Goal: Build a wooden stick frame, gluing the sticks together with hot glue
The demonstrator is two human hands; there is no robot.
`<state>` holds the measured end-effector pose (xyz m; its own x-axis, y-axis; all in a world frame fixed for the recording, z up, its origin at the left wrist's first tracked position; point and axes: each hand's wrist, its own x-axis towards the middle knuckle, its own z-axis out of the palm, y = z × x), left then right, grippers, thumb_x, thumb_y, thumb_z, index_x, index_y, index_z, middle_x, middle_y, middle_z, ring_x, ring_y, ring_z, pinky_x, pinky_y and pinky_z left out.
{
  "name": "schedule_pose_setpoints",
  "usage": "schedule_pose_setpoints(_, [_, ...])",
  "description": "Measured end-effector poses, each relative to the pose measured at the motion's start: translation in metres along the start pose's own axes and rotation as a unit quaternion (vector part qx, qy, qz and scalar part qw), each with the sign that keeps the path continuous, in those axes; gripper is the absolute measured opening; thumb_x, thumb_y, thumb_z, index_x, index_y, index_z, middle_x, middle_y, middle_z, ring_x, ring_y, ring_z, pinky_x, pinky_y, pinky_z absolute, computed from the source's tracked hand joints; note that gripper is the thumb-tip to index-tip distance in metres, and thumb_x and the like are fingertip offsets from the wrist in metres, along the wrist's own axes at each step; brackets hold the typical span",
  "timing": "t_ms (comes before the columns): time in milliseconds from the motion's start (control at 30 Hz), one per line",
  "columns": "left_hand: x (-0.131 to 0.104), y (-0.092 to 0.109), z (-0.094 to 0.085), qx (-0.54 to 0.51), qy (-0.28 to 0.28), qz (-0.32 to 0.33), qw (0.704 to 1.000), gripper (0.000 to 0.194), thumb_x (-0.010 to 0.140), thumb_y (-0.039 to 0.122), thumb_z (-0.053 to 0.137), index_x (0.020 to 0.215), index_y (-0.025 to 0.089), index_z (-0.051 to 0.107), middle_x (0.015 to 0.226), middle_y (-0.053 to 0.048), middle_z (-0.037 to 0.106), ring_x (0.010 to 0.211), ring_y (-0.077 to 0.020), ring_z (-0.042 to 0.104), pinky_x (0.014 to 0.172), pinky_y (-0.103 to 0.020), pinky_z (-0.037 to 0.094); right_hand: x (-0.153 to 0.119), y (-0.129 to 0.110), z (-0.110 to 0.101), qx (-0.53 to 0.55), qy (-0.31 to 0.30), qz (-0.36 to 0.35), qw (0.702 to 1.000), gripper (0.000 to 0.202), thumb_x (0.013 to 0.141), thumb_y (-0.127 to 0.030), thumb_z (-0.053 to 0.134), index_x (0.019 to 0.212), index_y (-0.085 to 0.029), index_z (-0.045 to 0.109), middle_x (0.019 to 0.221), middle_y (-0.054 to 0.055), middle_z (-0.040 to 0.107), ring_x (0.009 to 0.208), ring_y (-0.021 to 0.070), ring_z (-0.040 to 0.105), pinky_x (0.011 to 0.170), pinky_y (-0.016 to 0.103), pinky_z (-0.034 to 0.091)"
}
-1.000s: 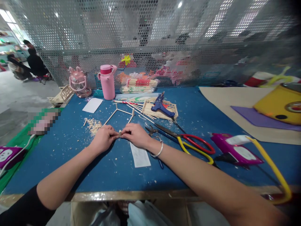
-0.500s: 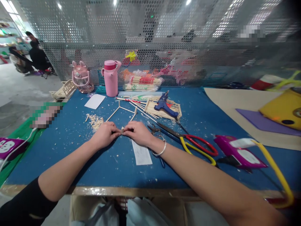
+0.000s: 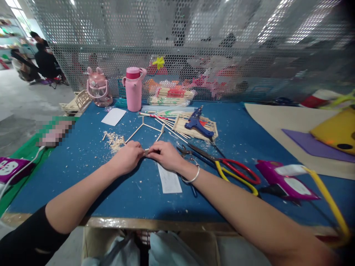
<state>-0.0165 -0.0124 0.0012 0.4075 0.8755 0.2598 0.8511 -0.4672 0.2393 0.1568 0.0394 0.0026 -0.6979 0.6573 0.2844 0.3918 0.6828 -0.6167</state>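
My left hand [image 3: 129, 156] is closed in a pinch, its fingertips on a small piece of pale wooden stick [image 3: 146, 151] low over the table. From the other side my right hand [image 3: 165, 156], with a bracelet at the wrist, pinches the same piece; the fingers cover most of it. Just beyond both hands lies an angular frame of thin wooden sticks [image 3: 152, 128], its near ends running toward the fingers. Whether the pinched piece is joined to that frame is hidden. A white paper strip [image 3: 169, 180] lies partly under my right hand.
Wood scraps [image 3: 114, 142] lie left of the frame. Behind are loose sticks [image 3: 172, 129], a blue glue gun [image 3: 197, 123] and a pink bottle [image 3: 133, 90]. Pliers [image 3: 184, 150], red-and-yellow-handled scissors [image 3: 235, 170] and a purple tool [image 3: 287, 181] lie to the right. A perforated metal screen [image 3: 194, 37] stands behind.
The view has shifted slightly, so the table things sit a little further right. Both hands keep their pinch on the small wooden piece, with only slight finger movement.
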Motion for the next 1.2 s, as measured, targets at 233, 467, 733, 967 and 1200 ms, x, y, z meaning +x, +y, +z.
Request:
schedule_pose_setpoints(233, [0.000, 0.001, 0.003, -0.043, 0.044, -0.027, 0.998, 0.017, 0.081, 0.019, 0.054, 0.073, 0.017, 0.069, 0.068, -0.003, 0.059, 0.068, -0.0137, 0.052, 0.063, -0.024, 0.039, 0.000, 0.001, 0.000, -0.011, -0.005, -0.008, 1.000, 0.007, 0.076, -0.019, 0.063, 0.072, -0.018, 0.069, 0.069, 0.001, 0.064, 0.071, 0.0118, 0.054, 0.066, 0.023, 0.038])
schedule_pose_setpoints(467, [0.001, 0.003, -0.007, -0.135, 0.022, -0.056, 0.989, 0.014, 0.079, 0.020, 0.055, 0.076, 0.017, 0.069, 0.073, -0.003, 0.064, 0.068, -0.0126, 0.056, 0.065, -0.024, 0.041, 0.000, 0.000, -0.001, -0.014, -0.007, -0.013, 1.000, 0.009, 0.077, -0.020, 0.062, 0.072, -0.018, 0.068, 0.070, 0.001, 0.065, 0.072, 0.0118, 0.054, 0.067, 0.023, 0.038])
schedule_pose_setpoints(733, [0.000, 0.010, -0.027, -0.358, 0.069, -0.246, 0.898, 0.018, 0.073, 0.030, 0.055, 0.064, 0.015, 0.057, 0.049, 0.004, 0.050, 0.043, -0.0071, 0.040, 0.044, -0.021, 0.031, 0.001, -0.001, -0.002, -0.009, -0.016, -0.005, 1.000, 0.006, 0.075, -0.017, 0.063, 0.071, -0.019, 0.067, 0.069, 0.000, 0.064, 0.070, 0.0114, 0.055, 0.068, 0.023, 0.038])
schedule_pose_setpoints(967, [0.004, 0.012, -0.028, -0.504, 0.133, -0.272, 0.809, 0.019, 0.062, 0.026, 0.066, 0.065, 0.014, 0.052, 0.064, 0.002, 0.059, 0.042, -0.0038, 0.043, 0.042, -0.019, 0.033, 0.001, -0.004, -0.002, -0.005, -0.014, 0.000, 1.000, 0.006, 0.074, -0.017, 0.063, 0.070, -0.019, 0.066, 0.068, 0.000, 0.064, 0.069, 0.0111, 0.054, 0.067, 0.023, 0.038])
schedule_pose_setpoints(1200, [0.005, 0.014, -0.026, -0.691, 0.044, -0.296, 0.658, 0.002, 0.069, 0.017, 0.048, 0.069, 0.016, 0.049, 0.056, 0.003, 0.049, 0.043, -0.0043, 0.037, 0.041, -0.017, 0.029, 0.001, -0.003, -0.002, -0.017, -0.021, -0.008, 1.000, 0.009, 0.076, -0.019, 0.061, 0.069, -0.019, 0.065, 0.066, -0.001, 0.062, 0.068, 0.0113, 0.052, 0.067, 0.024, 0.037])
